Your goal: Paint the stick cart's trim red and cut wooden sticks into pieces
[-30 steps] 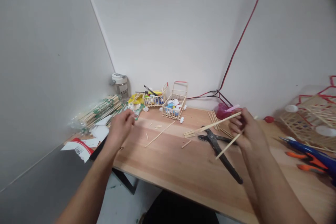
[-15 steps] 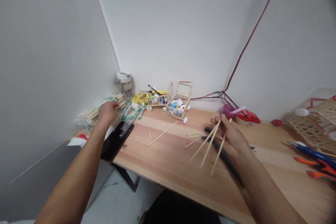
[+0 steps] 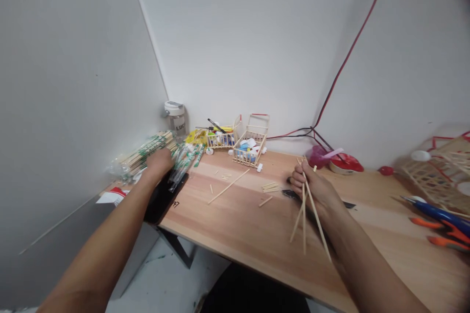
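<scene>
My right hand [image 3: 315, 190] is closed round three thin wooden sticks [image 3: 304, 225] that point down toward me over the wooden table [image 3: 257, 230]. Under that hand lie black shears [image 3: 290, 194], mostly hidden. My left hand [image 3: 158, 161] reaches to the far left and rests on a bundle of wrapped chopsticks [image 3: 143, 154] in green and clear packets; its fingers curl into the pile and I cannot see what they grasp. A black phone [image 3: 163, 195] lies just below that hand.
Loose sticks [image 3: 227, 187] and short offcuts [image 3: 270, 187] lie mid-table. Two small stick baskets [image 3: 249, 144] with bottle caps stand at the back by a jar [image 3: 175, 118]. A pink cup [image 3: 318, 155], red lid [image 3: 347, 163], glue gun [image 3: 440, 215] and stick frame [image 3: 436, 171] sit right.
My left hand moved left from mid-table onto the chopstick bundle. My right hand turned the sticks from pointing left to pointing down toward me and drew slightly left.
</scene>
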`<state>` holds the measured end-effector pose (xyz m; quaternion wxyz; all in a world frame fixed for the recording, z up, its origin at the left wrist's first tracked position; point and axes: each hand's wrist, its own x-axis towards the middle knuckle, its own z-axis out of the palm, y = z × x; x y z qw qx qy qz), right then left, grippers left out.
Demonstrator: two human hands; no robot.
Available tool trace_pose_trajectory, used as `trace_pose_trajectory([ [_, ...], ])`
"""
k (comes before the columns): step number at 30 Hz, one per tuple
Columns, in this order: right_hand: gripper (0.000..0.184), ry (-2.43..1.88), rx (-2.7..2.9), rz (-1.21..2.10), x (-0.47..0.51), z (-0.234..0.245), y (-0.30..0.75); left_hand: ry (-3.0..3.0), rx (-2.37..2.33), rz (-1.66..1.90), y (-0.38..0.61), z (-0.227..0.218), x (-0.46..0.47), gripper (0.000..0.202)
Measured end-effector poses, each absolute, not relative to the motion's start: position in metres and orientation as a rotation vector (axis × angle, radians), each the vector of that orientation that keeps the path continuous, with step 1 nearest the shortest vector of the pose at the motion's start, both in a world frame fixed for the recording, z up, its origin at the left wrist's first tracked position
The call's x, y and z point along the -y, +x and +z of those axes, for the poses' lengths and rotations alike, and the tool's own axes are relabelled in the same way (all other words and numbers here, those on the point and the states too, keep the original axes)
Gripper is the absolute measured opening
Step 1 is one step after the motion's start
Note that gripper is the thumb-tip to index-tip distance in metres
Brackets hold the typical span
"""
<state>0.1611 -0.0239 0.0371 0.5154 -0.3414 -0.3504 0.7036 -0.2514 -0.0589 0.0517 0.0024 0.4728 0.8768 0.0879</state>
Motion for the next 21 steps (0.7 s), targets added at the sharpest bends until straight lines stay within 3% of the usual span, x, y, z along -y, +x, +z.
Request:
trace_pose_trajectory([
  [7,0.038,-0.772,0.822,1.707,0.029,0.041,0.160,1.404,-2.803,0.249,-0.253,0.083,0.066,0.025],
  [15,0.034,-0.806,0.897,1.731,0.036,0.045,0.159,1.468,-2.926,0.757,-0.247,0.109,0.100,0.023],
  [17,0.034,-0.801,0.916,1.734,0.037,0.045,0.158,1.529,-2.705,0.971,-0.236,0.106,0.104,0.021],
  [21,0.032,-0.794,0.939,1.707,0.036,0.045,0.156,1.407,-1.794,1.242,-0.193,0.089,0.112,0.028],
])
